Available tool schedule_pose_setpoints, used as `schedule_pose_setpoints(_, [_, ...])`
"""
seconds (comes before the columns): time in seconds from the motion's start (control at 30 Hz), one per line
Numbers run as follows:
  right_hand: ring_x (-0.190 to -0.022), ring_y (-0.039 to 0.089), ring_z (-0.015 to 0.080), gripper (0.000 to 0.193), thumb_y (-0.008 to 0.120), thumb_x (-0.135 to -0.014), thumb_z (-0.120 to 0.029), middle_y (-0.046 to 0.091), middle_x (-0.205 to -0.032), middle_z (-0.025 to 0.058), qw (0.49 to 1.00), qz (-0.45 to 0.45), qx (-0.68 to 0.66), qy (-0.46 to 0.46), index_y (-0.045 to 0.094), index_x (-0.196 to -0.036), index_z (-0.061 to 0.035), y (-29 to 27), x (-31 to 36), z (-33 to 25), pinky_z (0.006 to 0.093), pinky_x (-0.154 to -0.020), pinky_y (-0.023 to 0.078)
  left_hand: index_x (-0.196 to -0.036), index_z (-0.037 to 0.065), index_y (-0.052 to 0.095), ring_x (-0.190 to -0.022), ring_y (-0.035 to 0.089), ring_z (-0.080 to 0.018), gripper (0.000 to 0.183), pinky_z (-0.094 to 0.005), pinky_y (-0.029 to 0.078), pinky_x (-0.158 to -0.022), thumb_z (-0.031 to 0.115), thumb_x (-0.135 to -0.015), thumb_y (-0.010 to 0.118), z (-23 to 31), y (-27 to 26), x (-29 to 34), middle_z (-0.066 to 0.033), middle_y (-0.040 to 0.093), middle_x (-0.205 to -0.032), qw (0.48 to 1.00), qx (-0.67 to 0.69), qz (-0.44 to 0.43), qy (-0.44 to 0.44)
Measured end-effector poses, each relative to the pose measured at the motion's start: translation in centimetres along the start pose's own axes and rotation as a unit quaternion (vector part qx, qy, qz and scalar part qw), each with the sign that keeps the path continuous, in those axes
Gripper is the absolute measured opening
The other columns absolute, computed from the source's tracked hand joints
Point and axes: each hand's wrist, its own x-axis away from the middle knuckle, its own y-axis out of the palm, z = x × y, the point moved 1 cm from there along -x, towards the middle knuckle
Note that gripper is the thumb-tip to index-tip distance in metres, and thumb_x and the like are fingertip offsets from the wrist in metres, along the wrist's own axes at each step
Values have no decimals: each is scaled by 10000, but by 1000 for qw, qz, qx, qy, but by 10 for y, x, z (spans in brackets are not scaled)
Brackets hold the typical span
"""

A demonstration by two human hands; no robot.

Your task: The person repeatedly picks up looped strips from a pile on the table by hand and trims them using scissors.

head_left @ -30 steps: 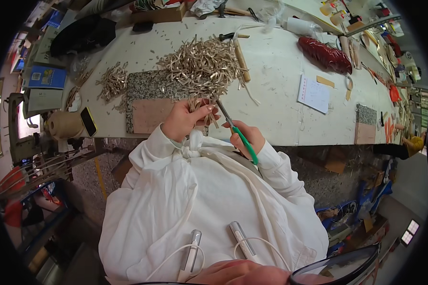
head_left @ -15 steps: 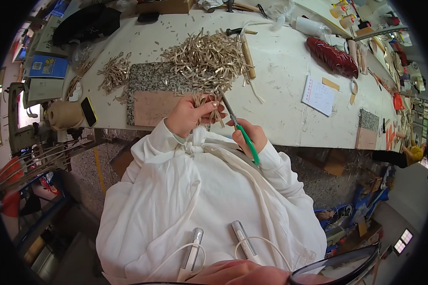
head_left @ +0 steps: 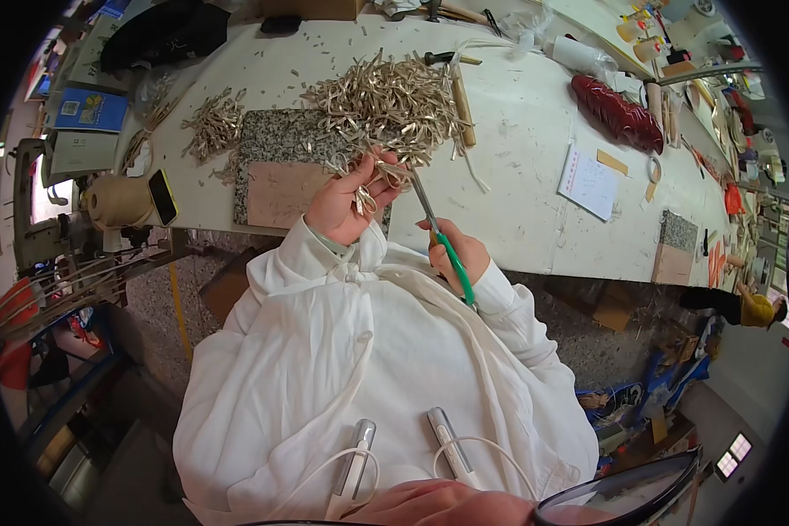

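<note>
My left hand (head_left: 349, 203) is closed on a few narrow beige-gold strips (head_left: 366, 200), pinching them between thumb and fingers, with looped ends hanging over the palm. In my right hand (head_left: 463, 254) is a pair of scissors (head_left: 451, 254) with green handles. The long grey blades point away from me, and their tips reach up beside the strips at my left fingertips. Just beyond both hands lies a big heap of the same strips (head_left: 386, 101), piled partly over a speckled grey stone slab (head_left: 276, 140). A smaller heap of strips (head_left: 215, 124) sits to its left.
A pinkish-tan board (head_left: 280, 195) covers the slab's near part. Right of the big heap lie a wooden stick (head_left: 465, 105) and a black-handled tool (head_left: 447, 59). Farther right are a written sheet (head_left: 589, 181) and a dark red wrapped bundle (head_left: 616, 114). A phone (head_left: 162, 196) leans at left.
My left hand has moved up and turned its palm more upward, carrying the strips nearer the big heap. My right hand with the scissors has barely shifted.
</note>
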Motion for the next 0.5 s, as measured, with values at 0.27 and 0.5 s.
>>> schedule_pose_setpoints(0.27, [-652, 597, 304, 437, 510, -859, -407, 585, -681, 95, 997, 6, 66, 37, 500, -1163, -93, 1, -7, -8, 346, -631, 470, -1107, 87, 519, -1084, 546, -217, 222, -377, 450, -957, 235, -952, 460, -5, 1, 3, -53, 578, -1094, 998, -1, 58, 27])
schedule_pose_setpoints(0.5, [-662, 603, 302, 408, 510, -865, -384, 598, -691, 94, 998, 2, 59, 38, 505, -1150, -91, 3, -12, -8, 352, -632, 471, -1096, 80, 516, -1068, 550, -212, 216, -382, 450, -947, 230, -951, 462, -7, -7, -1, -64, 576, -1087, 998, 6, 53, 23])
